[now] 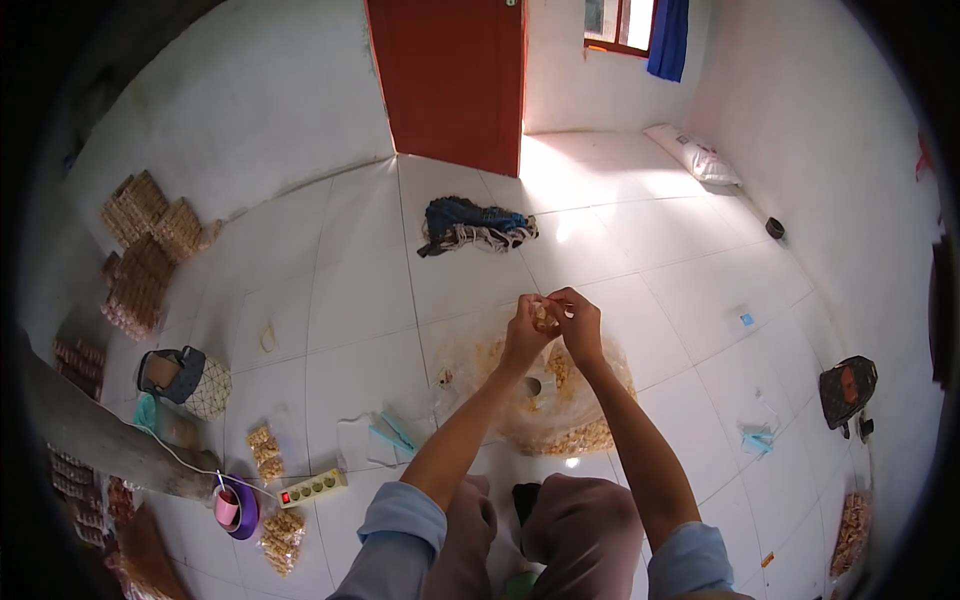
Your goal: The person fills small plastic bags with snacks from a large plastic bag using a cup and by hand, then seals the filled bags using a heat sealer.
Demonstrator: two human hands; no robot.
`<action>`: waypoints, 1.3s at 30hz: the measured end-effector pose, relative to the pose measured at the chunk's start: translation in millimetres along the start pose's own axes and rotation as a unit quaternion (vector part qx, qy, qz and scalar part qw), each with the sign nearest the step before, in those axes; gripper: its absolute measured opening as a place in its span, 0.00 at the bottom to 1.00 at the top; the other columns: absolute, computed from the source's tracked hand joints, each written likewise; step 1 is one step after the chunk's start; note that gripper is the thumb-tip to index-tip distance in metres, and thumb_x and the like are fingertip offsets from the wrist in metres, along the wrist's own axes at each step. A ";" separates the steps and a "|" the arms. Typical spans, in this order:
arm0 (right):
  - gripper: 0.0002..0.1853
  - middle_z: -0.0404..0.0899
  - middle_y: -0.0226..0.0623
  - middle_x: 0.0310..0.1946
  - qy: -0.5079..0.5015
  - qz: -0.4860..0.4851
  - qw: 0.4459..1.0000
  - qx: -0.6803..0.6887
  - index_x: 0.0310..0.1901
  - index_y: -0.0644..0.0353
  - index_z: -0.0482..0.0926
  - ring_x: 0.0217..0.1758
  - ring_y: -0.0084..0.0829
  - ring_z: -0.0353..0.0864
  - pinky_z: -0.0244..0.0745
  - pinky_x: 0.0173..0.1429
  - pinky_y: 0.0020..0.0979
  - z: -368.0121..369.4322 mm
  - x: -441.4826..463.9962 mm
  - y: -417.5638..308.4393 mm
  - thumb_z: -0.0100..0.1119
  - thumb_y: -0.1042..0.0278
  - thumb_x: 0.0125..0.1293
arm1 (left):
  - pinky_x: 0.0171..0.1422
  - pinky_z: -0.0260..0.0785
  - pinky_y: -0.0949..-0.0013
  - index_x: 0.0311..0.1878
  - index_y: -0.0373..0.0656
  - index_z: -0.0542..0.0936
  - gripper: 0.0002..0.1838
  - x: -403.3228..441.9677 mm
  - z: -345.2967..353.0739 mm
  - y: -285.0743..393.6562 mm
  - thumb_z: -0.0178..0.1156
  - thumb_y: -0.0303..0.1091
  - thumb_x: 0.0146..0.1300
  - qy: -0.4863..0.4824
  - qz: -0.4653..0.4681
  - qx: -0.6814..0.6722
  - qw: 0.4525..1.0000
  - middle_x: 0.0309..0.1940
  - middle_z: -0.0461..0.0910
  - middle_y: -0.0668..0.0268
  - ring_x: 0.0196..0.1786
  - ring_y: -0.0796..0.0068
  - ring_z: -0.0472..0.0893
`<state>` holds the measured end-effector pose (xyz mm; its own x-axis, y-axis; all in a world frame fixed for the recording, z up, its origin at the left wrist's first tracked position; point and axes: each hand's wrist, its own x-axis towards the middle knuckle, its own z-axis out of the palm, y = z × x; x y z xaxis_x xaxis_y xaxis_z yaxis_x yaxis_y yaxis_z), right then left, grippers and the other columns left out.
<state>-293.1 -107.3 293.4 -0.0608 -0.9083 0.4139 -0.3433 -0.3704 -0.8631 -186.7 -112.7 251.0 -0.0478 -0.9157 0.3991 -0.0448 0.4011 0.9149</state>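
Head view, twelve o'clock at the top: both hands meet near the centre, raised over a large clear bag [470,405] of snack pieces. Between them is a small clear packet [544,318] with something golden-brown inside. The left hand [523,335] has its fingers curled in around the packet's left side; the right hand [579,325] has thumb and fingertips drawn together at the packet's upper right edge, leaving little or no gap. Exactly which fingertips press on the film is too small to tell. From the packet, the large bag lies at six o'clock, a dark cloth bundle [475,226] at eleven, a light-blue tool [394,436] at eight, and a dark backpack [847,392] past three.
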 end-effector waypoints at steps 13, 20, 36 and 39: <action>0.04 0.72 0.43 0.30 0.065 -0.120 0.984 -0.115 0.37 0.63 0.67 0.33 0.39 0.74 0.70 0.38 0.32 3.2 -8.2 7.8 0.48 0.81 0.61 | 0.39 0.68 0.73 0.53 0.37 0.66 0.30 -12.0 -22.6 -31.2 0.68 0.39 0.51 -0.203 -0.140 -0.047 0.968 0.37 0.75 0.67 0.36 0.80 0.74; 0.06 0.72 0.43 0.32 0.071 -0.151 0.980 -0.112 0.39 0.63 0.67 0.32 0.37 0.74 0.71 0.38 0.31 6.2 -6.4 3.1 0.47 0.83 0.62 | 0.39 0.68 0.75 0.45 0.35 0.71 0.24 -18.7 -17.6 -16.7 0.68 0.41 0.51 -0.136 -0.096 -0.075 0.983 0.34 0.77 0.66 0.36 0.82 0.75; 0.10 0.76 0.35 0.35 -0.002 -0.043 0.998 0.044 0.45 0.59 0.73 0.35 0.26 0.76 0.71 0.37 0.28 -5.5 -4.9 -17.2 0.54 0.73 0.62 | 0.44 0.66 0.80 0.53 0.40 0.70 0.18 -12.1 -28.8 13.6 0.59 0.35 0.61 -0.109 -0.132 -0.105 0.980 0.30 0.67 0.75 0.40 0.86 0.73; 0.10 0.77 0.33 0.36 0.022 0.015 0.988 0.150 0.45 0.59 0.75 0.34 0.23 0.77 0.71 0.37 0.26 -3.4 0.1 -19.2 0.57 0.71 0.62 | 0.45 0.66 0.79 0.53 0.40 0.71 0.18 -12.1 -32.2 13.9 0.59 0.34 0.61 -0.075 -0.127 -0.155 0.977 0.35 0.72 0.73 0.41 0.86 0.73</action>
<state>-289.7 -99.7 311.0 -0.1094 -0.9128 0.3934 -0.0488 -0.3903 -0.9194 -154.6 -96.9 260.8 -0.2207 -0.9612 0.1653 0.2293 0.1135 0.9667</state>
